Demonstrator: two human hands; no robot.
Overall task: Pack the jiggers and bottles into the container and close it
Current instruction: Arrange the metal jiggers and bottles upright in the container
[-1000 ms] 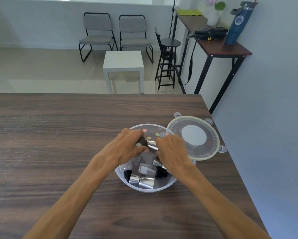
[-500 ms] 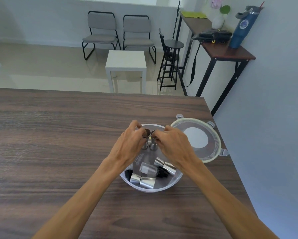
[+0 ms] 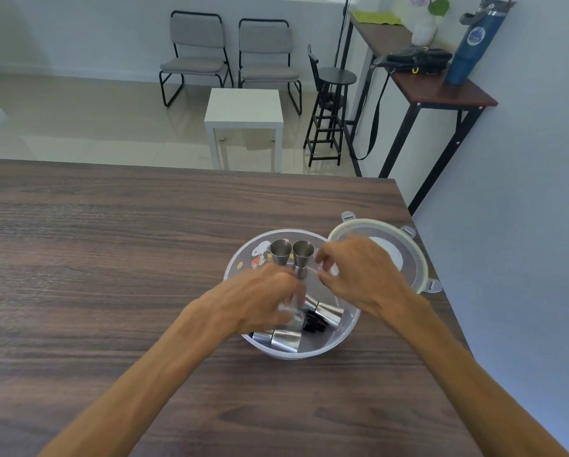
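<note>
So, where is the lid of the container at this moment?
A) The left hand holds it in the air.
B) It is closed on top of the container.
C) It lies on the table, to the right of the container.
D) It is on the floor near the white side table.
C: the lid lies flat on the table just right of the open container, partly behind the right hand.

Two steel jiggers (image 3: 292,255) stand upright in the open round container (image 3: 339,341); others lie inside; lid (image 3: 415,255) beside it.
</note>
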